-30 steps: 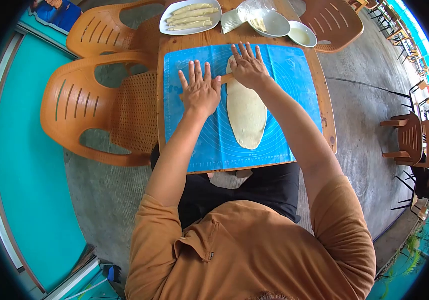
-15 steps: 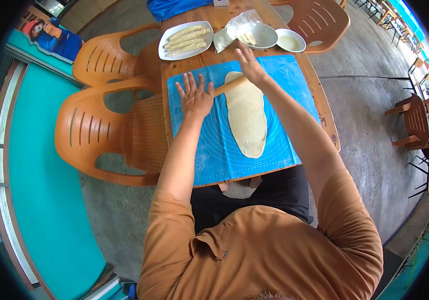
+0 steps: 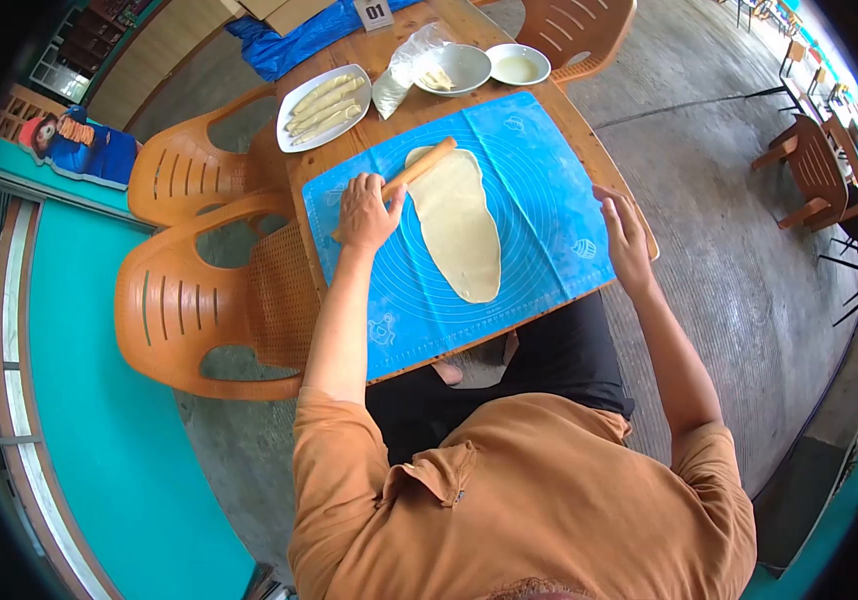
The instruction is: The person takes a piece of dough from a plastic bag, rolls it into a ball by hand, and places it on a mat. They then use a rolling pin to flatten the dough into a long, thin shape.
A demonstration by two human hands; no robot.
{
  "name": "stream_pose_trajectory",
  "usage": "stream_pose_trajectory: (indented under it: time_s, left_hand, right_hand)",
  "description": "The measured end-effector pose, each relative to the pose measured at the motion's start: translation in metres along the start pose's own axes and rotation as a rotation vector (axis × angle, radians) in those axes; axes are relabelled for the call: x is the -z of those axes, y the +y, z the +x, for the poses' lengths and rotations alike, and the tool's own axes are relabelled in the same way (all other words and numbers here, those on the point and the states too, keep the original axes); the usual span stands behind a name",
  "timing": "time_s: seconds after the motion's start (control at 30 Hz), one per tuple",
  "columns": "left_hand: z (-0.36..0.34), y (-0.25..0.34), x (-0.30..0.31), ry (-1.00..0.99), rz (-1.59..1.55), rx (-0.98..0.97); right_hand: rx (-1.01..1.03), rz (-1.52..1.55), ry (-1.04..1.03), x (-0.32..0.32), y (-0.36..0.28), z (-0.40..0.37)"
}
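A long, flat oval of dough [image 3: 459,230] lies on the blue mat [image 3: 549,170]. Across its far left end rests a wooden rolling pin [image 3: 424,165], slanting up to the right. My left hand [image 3: 366,212] is closed round the pin's near left part, beside the dough. At the mat's right edge, my right hand [image 3: 626,238] is raised with nothing in it, its fingers stretched out and its thumb side toward the mat.
Beyond the mat stand a white plate of rolled dough pieces [image 3: 287,132], a plastic bag of white powder [image 3: 389,95], a bowl with pale strips [image 3: 469,68] and a smaller bowl of liquid [image 3: 519,68]. Orange chairs [image 3: 184,305] stand left of the wooden table [image 3: 589,145].
My right hand has left the pin's right end and moved right, to the mat's edge. My left hand has gone from spread fingers to a grip on the pin. The view has turned.
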State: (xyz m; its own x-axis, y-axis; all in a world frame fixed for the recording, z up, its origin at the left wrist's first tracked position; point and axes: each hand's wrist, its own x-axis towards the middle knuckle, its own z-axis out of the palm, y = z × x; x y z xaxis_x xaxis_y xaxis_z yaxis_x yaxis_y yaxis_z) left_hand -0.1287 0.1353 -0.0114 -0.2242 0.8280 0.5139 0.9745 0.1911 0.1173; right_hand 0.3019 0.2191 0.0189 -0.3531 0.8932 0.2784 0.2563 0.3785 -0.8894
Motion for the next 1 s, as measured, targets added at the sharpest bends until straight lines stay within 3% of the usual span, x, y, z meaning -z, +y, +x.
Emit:
stream_pose_trajectory:
  time_s: [0.07, 0.23, 0.3, 0.37, 0.43, 0.5, 0.57, 0.67, 0.83, 0.93, 1.0]
  left_hand:
    - [-0.002, -0.003, 0.009, -0.049, -0.073, -0.17]
    - [0.012, -0.015, 0.016, -0.053, -0.108, -0.182]
    - [0.018, -0.012, 0.029, 0.071, -0.17, -0.175]
    - [0.021, 0.009, 0.053, 0.106, -0.205, -0.219]
    - [0.012, 0.043, 0.084, 0.0, -0.294, -0.389]
    - [-0.013, 0.072, 0.093, -0.069, -0.305, -0.392]
    - [-0.039, 0.1, 0.097, -0.191, -0.301, -0.479]
    - [-0.072, 0.123, 0.092, -0.204, -0.388, -0.504]
    - [-0.094, 0.124, 0.082, -0.206, -0.438, -0.428]
    - [-0.094, 0.119, 0.085, -0.262, -0.433, -0.412]
    - [-0.089, 0.117, 0.083, -0.105, -0.484, -0.407]
  right_hand:
    - [-0.035, -0.007, 0.023, 0.01, 0.005, -0.02]
    - [-0.056, -0.028, 0.043, 0.012, -0.004, -0.04]
    - [-0.04, -0.055, 0.043, 0.008, -0.02, -0.046]
    - [0.098, -0.161, 0.021, 0.003, -0.041, -0.049]
    - [0.149, -0.253, 0.02, -0.006, -0.066, -0.056]
    - [0.343, -0.378, 0.047, -0.019, -0.083, -0.062]
    - [0.364, -0.378, 0.009, -0.037, -0.091, -0.069]
    - [0.464, -0.501, -0.06, -0.064, -0.087, -0.079]
    - [0.338, -0.479, -0.273, -0.089, -0.056, -0.091]
    - [0.357, -0.524, -0.27, -0.094, -0.054, -0.092]
    - [0.365, -0.511, -0.264, -0.1, -0.05, -0.094]
